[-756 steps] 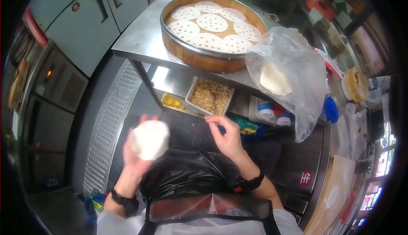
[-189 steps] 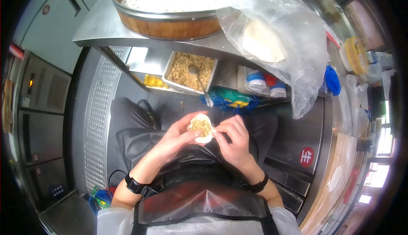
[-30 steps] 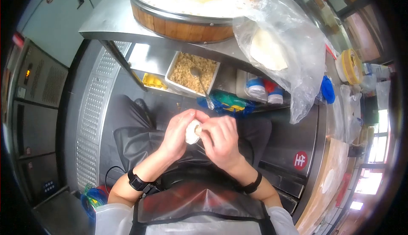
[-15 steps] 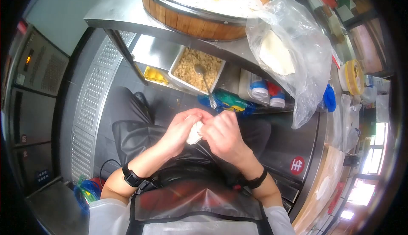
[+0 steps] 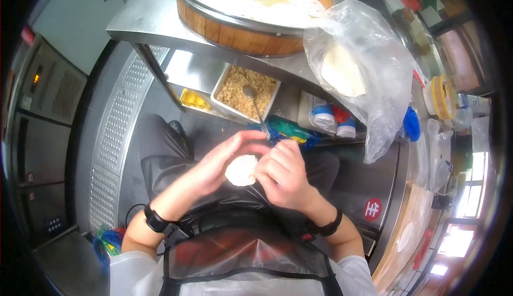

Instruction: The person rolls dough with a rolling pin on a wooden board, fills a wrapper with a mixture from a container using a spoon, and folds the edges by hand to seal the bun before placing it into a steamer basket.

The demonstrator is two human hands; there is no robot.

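A small, round, flattened piece of white dough [image 5: 240, 171] hangs between my hands, its face turned up toward me. My right hand [image 5: 283, 173] is closed, pinching the dough's right edge between thumb and curled fingers. Around the dough's left and far sides is my left hand [image 5: 218, 161], its fingers stretched out and apart. Beyond my fingertips, a metal spoon [image 5: 250, 91] rests in a white tub of crumbly light-brown filling [image 5: 235, 90] on the lower shelf. More dough [image 5: 342, 71] lies inside a clear plastic bag [image 5: 382, 71] at the table edge.
A wooden steamer [image 5: 235, 33] with pale rounds in it stands on the steel table [image 5: 141, 15]. White bottles [image 5: 324, 117] and a yellow item [image 5: 194, 100] sit on the lower shelf. A floured board [image 5: 403, 237] is on the right, and a perforated floor strip [image 5: 115, 135] runs at left.
My left fingers have opened and spread away from the dough. The dough now shows as a flat round disc instead of a folded, narrow shape, still in my right hand's pinch.
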